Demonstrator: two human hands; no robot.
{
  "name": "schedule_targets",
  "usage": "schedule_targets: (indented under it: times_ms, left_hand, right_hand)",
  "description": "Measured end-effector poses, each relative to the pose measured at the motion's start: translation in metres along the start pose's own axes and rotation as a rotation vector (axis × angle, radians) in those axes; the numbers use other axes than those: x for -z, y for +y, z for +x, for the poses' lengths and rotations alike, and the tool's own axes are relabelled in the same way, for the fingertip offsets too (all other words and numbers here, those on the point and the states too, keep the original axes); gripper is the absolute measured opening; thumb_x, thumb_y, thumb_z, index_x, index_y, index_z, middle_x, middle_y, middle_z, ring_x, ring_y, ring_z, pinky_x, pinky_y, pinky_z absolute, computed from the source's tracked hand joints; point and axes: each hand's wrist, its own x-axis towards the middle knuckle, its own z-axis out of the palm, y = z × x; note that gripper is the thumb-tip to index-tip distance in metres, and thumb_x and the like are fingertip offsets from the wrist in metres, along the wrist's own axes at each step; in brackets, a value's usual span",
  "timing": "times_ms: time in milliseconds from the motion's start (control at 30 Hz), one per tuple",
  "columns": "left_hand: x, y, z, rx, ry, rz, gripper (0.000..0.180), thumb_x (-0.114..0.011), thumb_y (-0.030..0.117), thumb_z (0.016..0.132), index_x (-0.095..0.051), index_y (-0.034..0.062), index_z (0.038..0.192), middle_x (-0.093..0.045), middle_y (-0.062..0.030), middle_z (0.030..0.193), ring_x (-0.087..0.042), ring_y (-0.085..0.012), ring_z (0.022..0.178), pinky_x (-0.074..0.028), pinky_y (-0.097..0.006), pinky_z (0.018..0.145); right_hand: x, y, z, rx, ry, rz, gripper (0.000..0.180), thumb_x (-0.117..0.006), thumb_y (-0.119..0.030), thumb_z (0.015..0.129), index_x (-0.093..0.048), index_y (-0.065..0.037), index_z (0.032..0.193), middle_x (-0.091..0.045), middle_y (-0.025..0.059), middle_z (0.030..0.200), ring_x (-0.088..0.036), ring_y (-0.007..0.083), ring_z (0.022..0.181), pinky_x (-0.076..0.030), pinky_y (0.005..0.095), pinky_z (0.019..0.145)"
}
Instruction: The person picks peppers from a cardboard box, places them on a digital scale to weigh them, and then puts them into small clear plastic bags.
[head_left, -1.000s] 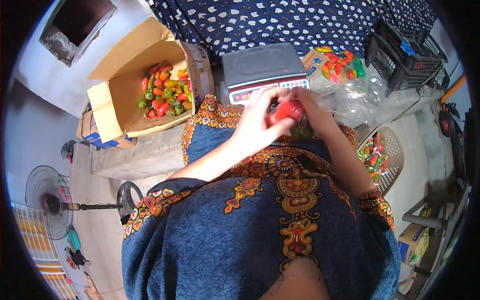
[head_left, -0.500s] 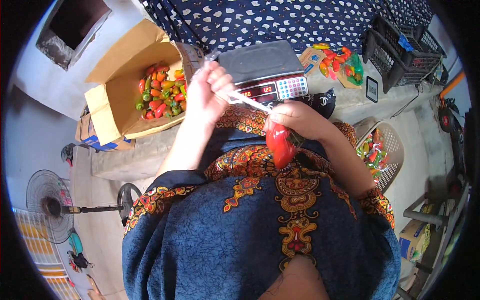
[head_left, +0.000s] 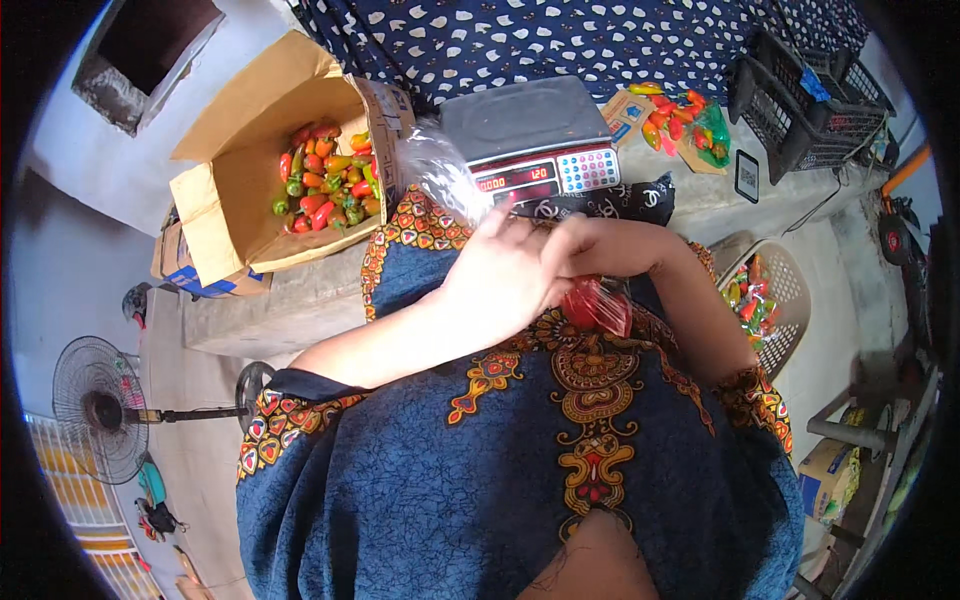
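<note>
My right hand is closed at the neck of a clear plastic bag of red peppers, which hangs just below it in front of my lap. Against it, my left hand has its fingers bent around the twisted neck; some fingertips are hidden where the hands overlap. The loose, crinkled top of the plastic bag sticks out beyond my left fingers toward the scale. Right behind my hands is a grey digital scale with a lit red display and a bare platform.
An open cardboard box with red, green and orange peppers lies tilted at left. Far right are loose peppers by a green bag, a phone and black crates. A basket holds bagged peppers. A fan stands left.
My left hand has come down and right, from pulling the bag's neck out taut to meeting my right hand. The bag's loose top now shows spread out, and the peppers sit partly behind my hands.
</note>
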Motion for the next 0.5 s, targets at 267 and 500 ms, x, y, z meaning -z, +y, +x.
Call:
schedule_targets:
  times_ms: [267, 500]
  left_hand:
    - [0.016, -0.021, 0.004, -0.207, -0.007, -0.351, 0.014, -0.059, 0.03, 0.085, -0.065, 0.0174, 0.081, -0.061, -0.0022, 0.068, -0.061, -0.0268, 0.067, -0.049, -0.038, 0.062]
    - [-0.001, -0.034, 0.011, -0.281, 0.106, -0.356, 0.014, -0.062, 0.028, 0.08, -0.064, 0.0144, 0.08, -0.06, -0.0025, 0.076, -0.06, -0.0233, 0.076, -0.046, -0.035, 0.068]
  right_hand:
    - [-0.005, -0.029, -0.017, 0.042, -0.022, 0.087, 0.029, -0.051, -0.023, 0.091, -0.067, 0.001, 0.094, -0.069, 0.0086, 0.096, -0.061, 0.0151, 0.088, -0.045, 0.0281, 0.082]
    - [-0.015, -0.025, 0.002, 0.03, -0.168, 0.153, 0.029, -0.058, -0.027, 0.089, -0.067, 0.0, 0.096, -0.068, 0.009, 0.095, -0.062, 0.0168, 0.088, -0.046, 0.0291, 0.082]
